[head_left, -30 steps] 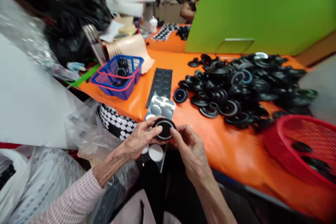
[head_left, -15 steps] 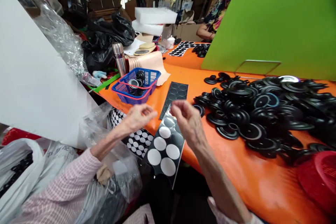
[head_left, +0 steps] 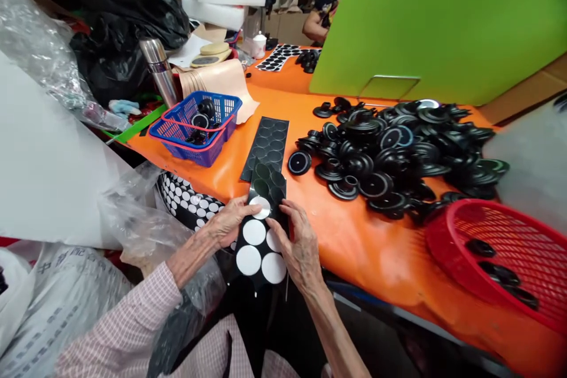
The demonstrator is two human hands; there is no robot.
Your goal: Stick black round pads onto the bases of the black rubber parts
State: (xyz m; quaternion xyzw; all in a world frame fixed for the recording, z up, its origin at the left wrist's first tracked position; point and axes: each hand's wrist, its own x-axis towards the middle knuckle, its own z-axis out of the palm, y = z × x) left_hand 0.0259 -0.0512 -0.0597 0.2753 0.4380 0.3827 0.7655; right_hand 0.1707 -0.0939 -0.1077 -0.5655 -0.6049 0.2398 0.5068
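Printed characters (head_left: 73, 260) run across a white sack (head_left: 110, 301) at lower left, creased and too unclear to read in full, as a person in a checked pink shirt works at an orange tabletop (head_left: 354, 254). The left hand (head_left: 230, 221) reaches in from the lower left with its thumb on a white disc (head_left: 261, 207) and its fingers behind, pinching the black sheet (head_left: 239, 240) at that spot (whether the disc has lifted free cannot be told). The right hand (head_left: 299, 242) comes up from the lower right, narrow and curled at the sheet's right edge, its thumb bent inward; whether it grips or only steadies is unclear.

The sheet extends over the person's lap at the tabletop's near edge, its upper end reaching the foot of a dark sheet (head_left: 268, 136) of round outlines. Half a second earlier both hands hang apart above it; a second ago they hold a black disc with a pale ring, now out of their grasp. A heap of black pieces (head_left: 381, 153) lies to the right, between a green panel (head_left: 434, 18) and a red basket (head_left: 447, 242). A blue basket (head_left: 190, 153) stands to the left with more inside.
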